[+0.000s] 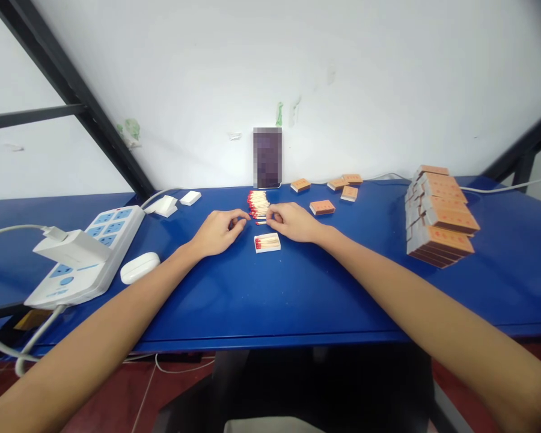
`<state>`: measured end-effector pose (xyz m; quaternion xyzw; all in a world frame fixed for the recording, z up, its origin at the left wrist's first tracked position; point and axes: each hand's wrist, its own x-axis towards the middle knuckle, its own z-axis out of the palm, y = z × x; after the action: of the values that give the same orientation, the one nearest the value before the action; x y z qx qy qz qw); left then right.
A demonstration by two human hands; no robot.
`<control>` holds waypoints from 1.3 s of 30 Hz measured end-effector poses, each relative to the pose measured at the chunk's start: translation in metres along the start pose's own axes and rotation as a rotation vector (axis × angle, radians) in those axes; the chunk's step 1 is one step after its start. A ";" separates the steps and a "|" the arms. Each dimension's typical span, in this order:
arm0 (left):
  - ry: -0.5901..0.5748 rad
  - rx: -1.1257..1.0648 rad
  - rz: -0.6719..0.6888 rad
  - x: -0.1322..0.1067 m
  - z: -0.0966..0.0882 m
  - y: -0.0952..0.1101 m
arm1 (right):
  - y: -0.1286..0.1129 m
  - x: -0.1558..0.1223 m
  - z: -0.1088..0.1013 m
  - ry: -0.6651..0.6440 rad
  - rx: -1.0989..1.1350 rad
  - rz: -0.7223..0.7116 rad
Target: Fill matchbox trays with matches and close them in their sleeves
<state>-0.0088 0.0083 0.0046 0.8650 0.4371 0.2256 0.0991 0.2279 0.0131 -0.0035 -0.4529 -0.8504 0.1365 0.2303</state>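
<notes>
A pile of red-tipped matches (258,203) lies on the blue table, with a few loose matches at its near edge. My right hand (294,222) is at the pile's right, thumb and fingers pinched on the plain end of a match (261,223), its red head pointing left. On the left, my left hand (220,231) rests with loosely curled fingers; a gap shows between thumb and index finger, and nothing is visible in it. The index tip is beside the red heads. Just nearer to me sits a white matchbox tray (267,249) partly filled with matches, heads to the left.
Orange matchboxes (322,207) lie scattered behind my right hand. A tall stack of matchboxes (442,216) stands at the right. At left are white trays (166,205), a power strip (88,255) with a plugged charger, and a white case (139,267). A dark screen (267,157) leans on the wall.
</notes>
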 end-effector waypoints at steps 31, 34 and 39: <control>0.043 0.009 -0.013 -0.001 0.003 0.003 | 0.012 0.008 0.007 0.115 0.090 0.060; 0.015 0.008 0.026 -0.001 0.004 0.003 | 0.012 0.010 0.006 0.086 0.080 0.076; -0.040 0.050 0.044 0.000 0.006 0.003 | 0.011 0.013 0.004 0.039 0.033 0.083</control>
<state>-0.0036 0.0061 0.0006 0.8808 0.4217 0.1995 0.0809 0.2273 0.0295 -0.0087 -0.4863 -0.8239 0.1510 0.2486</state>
